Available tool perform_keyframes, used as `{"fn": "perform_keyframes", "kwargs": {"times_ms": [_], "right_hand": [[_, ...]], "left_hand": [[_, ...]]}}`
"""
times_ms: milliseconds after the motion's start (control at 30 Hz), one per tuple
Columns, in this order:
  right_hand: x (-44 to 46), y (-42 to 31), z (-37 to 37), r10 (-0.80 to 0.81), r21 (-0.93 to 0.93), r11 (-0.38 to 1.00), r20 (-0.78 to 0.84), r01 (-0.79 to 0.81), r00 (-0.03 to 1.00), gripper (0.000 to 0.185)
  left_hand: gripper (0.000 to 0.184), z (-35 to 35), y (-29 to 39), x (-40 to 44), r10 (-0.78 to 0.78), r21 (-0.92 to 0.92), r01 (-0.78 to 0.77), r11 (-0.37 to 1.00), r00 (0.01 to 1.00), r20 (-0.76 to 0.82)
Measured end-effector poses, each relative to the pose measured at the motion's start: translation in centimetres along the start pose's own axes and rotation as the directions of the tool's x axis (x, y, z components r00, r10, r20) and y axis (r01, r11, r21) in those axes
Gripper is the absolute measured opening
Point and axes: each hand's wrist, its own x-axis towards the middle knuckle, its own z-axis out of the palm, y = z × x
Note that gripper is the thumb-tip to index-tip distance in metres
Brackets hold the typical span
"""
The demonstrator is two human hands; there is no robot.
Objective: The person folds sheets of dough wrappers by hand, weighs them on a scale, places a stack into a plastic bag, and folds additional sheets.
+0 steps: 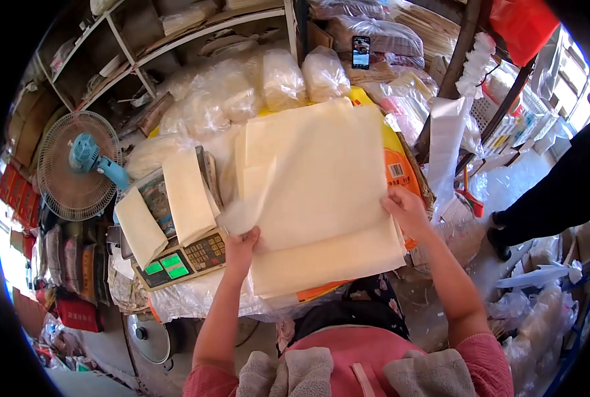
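Okay, where's the top sheet (331,178)?
On the cream stack (242,149), middle of the worktop, in front of the person. Left side is raised and curling.

Left hand (241,245)?
At the sheet's left edge, near the front. Thumb and fingers closed on it; the undersides of the fingers are hidden.

Right hand (406,206)?
Right edge, a bit farther from the body than the left. Thumb and index pinched on the edge. Can't make out the other fingertips.

Near edge?
Folded band (328,261) across the front, between the forearms.

Left of the stack?
Digital scale (205,257), green displays lit, just beside the left hand. Two folded cream bundles rest on it: inner bundle (188,198) nearer the stack, outer bundle (139,228) nearer the fan (80,165).

Behind?
Clear plastic bags (284,81), filled, side by side. Phone (360,53) upright beyond them, screen lit.

Right side?
Orange-and-yellow sack (396,162) showing past the stack's edge. Well apart, another person's dark trouser leg (553,182).
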Motion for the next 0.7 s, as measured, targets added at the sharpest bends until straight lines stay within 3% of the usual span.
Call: {"fn": "perform_keyframes", "kwargs": {"times_ms": [100, 133, 167, 233, 333, 433, 533, 633, 700], "right_hand": [[2.6, 2.9, 2.7, -0.058, -0.091, 0.995, -0.178, 0.042, 0.982, 0.02], [3.0, 3.9, 3.2, -0.087, -0.187, 0.981, -0.217, 0.046, 0.972, 0.019], [3.0, 3.6, 3.4, -0.087, -0.234, 0.972, -0.233, 0.031, 0.969, 0.019], [2.6, 3.0, 3.7, -0.081, -0.324, 0.946, -0.266, -0.01, 0.961, 0.018], [2.4, 2.5, 3.4, -0.001, -0.358, 0.931, -0.204, -0.074, 0.979, 0.025], [1.1, 0.7, 3.9, -0.163, -0.603, 0.798, -0.216, -0.001, 0.963, 0.042], [-0.7, -2.2, 5.2, -0.469, -0.738, 0.609, -0.04, 0.29, 0.882, 0.057], [-1.4, 1.2, 7.4, -0.428, -0.769, 0.465, 0.239, 0.439, 0.872, 0.052], [-1.7, 2.1, 7.7, -0.412, -0.721, 0.547, 0.212, 0.426, 0.886, 0.043]], "left_hand": [[0.044, 1.5, -0.6, 0.9, 0.21, 0.334, -0.13, 0.934, 0.953, -0.217], [0.058, 2.6, 2.6, -0.4, 0.169, 0.61, 0.017, 0.792, 0.954, -0.246], [0.059, 3.0, 2.9, -0.6, 0.379, 0.757, -0.13, 0.64, 0.911, -0.164], [0.06, 3.5, 2.9, -1.3, 0.682, 0.923, -0.329, 0.201, 0.723, 0.109], [0.058, 4.4, 2.5, -2.0, 0.391, 0.829, -0.53, 0.179, 0.811, 0.434], [0.058, 4.7, 1.5, -2.7, 0.337, 0.815, -0.549, 0.185, 0.815, 0.472], [0.057, 4.6, 1.1, -2.9, 0.346, 0.812, -0.559, 0.169, 0.805, 0.482], [0.055, 4.7, 1.2, -2.7, 0.363, 0.806, -0.578, 0.129, 0.784, 0.504], [0.053, 4.3, 1.3, -2.2, 0.368, 0.765, -0.631, 0.128, 0.747, 0.554]]}}
